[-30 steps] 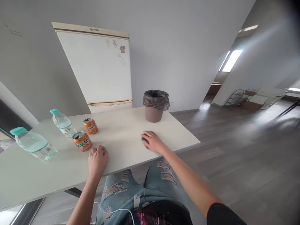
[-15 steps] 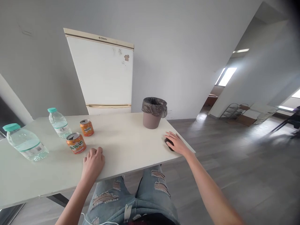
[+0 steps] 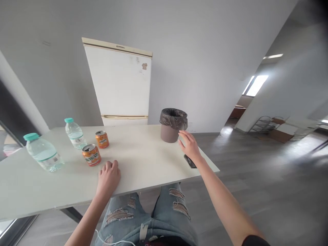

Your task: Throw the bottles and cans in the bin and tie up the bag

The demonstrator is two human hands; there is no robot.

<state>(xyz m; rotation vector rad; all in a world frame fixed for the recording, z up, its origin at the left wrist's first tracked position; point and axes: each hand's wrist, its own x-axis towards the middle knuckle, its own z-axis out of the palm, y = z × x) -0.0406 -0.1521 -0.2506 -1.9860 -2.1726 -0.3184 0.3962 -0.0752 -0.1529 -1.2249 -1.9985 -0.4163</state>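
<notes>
My right hand (image 3: 190, 146) is in the air over the table's right end, fingers apart and nothing held. Its fingertips are close to the brown trash bin (image 3: 169, 134), which is lined with a black plastic bag; I cannot tell if they touch. Below the wrist lies a small flat black object (image 3: 190, 162), partly covered, its kind unclear. Curled into a loose fist, my left hand (image 3: 109, 175) rests on the table near the front edge. Just beyond it stand two orange soda cans, the nearer can (image 3: 91, 155) and the farther can (image 3: 102, 139), both upright with opened tops.
Two clear water bottles with teal caps, a near bottle (image 3: 44, 154) and a far bottle (image 3: 75, 134), stand left of the cans. The white table (image 3: 143, 153) ends just right of my right arm. Behind it stands a white refrigerator (image 3: 120, 82) against the wall.
My right hand has lifted off the black object and moved forward to the bin. My left hand stays resting on the table. The whole view has shifted slightly.
</notes>
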